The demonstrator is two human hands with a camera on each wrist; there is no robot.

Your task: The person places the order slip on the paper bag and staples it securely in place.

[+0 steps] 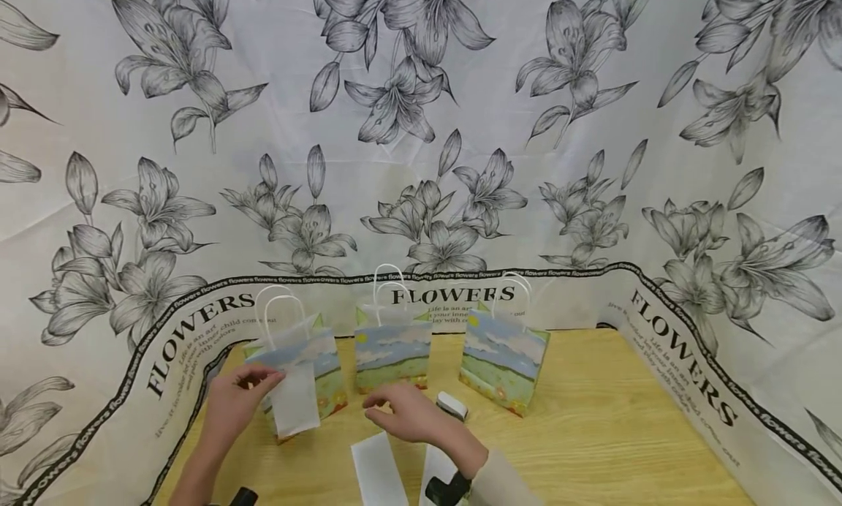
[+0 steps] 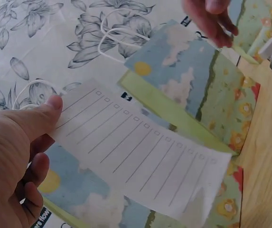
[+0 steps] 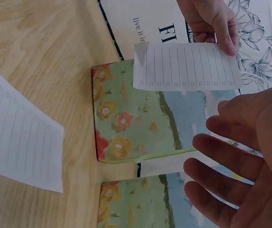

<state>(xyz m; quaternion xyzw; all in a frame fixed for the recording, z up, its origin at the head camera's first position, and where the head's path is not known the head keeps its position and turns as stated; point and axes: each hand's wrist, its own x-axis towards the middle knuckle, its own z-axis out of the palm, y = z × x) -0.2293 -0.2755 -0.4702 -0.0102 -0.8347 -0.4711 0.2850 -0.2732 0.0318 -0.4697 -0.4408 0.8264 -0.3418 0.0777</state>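
Observation:
Between thumb and fingers, my left hand [image 1: 240, 398] pinches a paper checklist slip [image 2: 140, 147] by its end. Ruled lines and small boxes run along the slip, which overlaps the front of the left paper gift bag [image 1: 332, 367]. My right hand [image 1: 413, 412] is held in the air with relaxed, spread fingers and nothing in them. Behind it stands the middle gift bag [image 1: 392, 345], printed with sky, meadow and flowers. In the right wrist view the held slip [image 3: 185, 66] appears beyond the right fingers [image 3: 226, 152].
A third gift bag [image 1: 503, 360] stands on the right of the wooden table [image 1: 612, 418]. A small white-and-black object [image 1: 452, 405] lies by my right wrist. Two more slips lie near the front, one slip [image 1: 379, 469] left of the other [image 1: 437, 468]. Flower-printed cloth [image 1: 421, 126] surrounds the table.

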